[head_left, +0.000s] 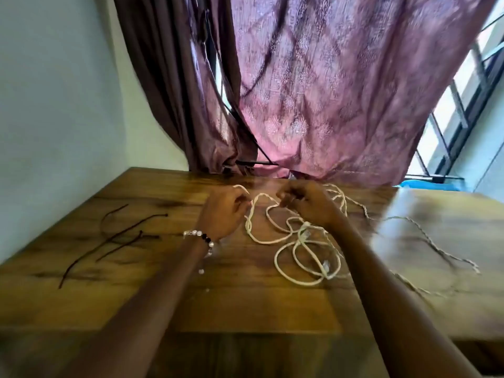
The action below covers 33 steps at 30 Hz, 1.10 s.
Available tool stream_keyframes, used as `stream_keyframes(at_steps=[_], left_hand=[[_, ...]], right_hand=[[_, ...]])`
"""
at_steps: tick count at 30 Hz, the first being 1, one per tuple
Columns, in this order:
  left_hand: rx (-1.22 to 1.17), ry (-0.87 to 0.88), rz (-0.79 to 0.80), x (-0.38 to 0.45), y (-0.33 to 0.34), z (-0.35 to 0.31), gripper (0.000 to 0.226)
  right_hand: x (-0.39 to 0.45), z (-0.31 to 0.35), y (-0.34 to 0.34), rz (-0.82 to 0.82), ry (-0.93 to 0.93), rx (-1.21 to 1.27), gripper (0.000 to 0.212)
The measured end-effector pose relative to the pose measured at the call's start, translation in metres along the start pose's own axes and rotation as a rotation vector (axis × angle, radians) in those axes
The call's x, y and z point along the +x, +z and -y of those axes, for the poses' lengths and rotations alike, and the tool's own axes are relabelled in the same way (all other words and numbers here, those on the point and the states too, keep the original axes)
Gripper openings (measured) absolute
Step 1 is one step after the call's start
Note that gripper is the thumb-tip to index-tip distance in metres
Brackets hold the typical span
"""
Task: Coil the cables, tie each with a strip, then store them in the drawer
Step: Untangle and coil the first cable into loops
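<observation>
A cream cable (296, 253) lies in loose tangled loops on the wooden table (245, 309), with clear plug ends showing in the pile. My left hand (222, 211) pinches a strand of it near the table's far side. My right hand (305, 201) grips another stretch of the same cable just to the right. A thinner twisted cable (425, 236) trails off to the right over the sunlit part of the table. Several dark tie strips (120, 238) lie loose on the left of the table, apart from both hands.
A purple curtain (341, 91) hangs down to the table's far edge, with a darker curtain (174, 85) left of it. A barred window (469, 105) is at the right. A pale wall (54, 105) borders the table's left side. No drawer is in view.
</observation>
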<state>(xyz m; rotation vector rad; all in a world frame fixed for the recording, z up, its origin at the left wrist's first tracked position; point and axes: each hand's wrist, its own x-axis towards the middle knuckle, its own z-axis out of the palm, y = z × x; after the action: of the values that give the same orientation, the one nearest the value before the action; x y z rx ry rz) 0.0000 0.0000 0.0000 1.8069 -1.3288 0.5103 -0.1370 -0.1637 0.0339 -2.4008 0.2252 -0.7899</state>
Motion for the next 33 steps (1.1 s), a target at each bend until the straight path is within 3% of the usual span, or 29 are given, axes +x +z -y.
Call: stream_keyframes(at_steps=[3, 6, 8, 11, 13, 16, 20, 24, 27, 29, 33], left_hand=[[-0.141, -0.075, -0.046, -0.007, 0.006, -0.004, 0.015], [-0.273, -0.193, 0.123, -0.005, 0.016, -0.009, 0.042], [-0.315, -0.232, 0.224, 0.001, 0.024, -0.005, 0.054], [-0.213, -0.210, 0.258, 0.007, 0.037, 0.004, 0.030], [-0.308, -0.262, 0.232, 0.009, 0.044, 0.012, 0.008], [-0.400, -0.348, 0.120, 0.013, 0.053, 0.025, 0.024], [-0.315, -0.277, 0.007, 0.015, 0.058, 0.038, 0.034], [-0.328, -0.257, -0.143, 0.017, 0.050, 0.034, 0.031], [-0.476, -0.336, -0.263, 0.018, 0.039, 0.031, 0.018], [-0.540, -0.430, -0.399, 0.018, 0.032, 0.038, 0.012], [-0.678, -0.635, -0.546, 0.013, 0.026, 0.049, 0.018]], right_hand=[[0.001, 0.007, 0.009, 0.111, -0.010, -0.207, 0.031], [0.007, 0.003, 0.023, 0.228, 0.107, -0.373, 0.068], [0.015, -0.008, 0.030, 0.243, 0.179, -0.394, 0.076], [0.023, -0.030, 0.038, 0.216, 0.192, -0.498, 0.066], [0.023, -0.046, 0.038, 0.133, 0.235, -0.558, 0.054], [0.025, -0.068, 0.032, 0.069, 0.318, -0.554, 0.042], [0.026, -0.073, 0.022, 0.059, 0.307, -0.584, 0.027], [0.022, -0.068, 0.017, -0.204, 0.223, -0.795, 0.020], [0.016, -0.067, 0.004, -0.354, 0.198, -0.785, 0.018], [0.011, -0.070, -0.007, -0.431, 0.292, -0.760, 0.028], [-0.004, -0.081, -0.023, -0.630, 0.440, -0.607, 0.017]])
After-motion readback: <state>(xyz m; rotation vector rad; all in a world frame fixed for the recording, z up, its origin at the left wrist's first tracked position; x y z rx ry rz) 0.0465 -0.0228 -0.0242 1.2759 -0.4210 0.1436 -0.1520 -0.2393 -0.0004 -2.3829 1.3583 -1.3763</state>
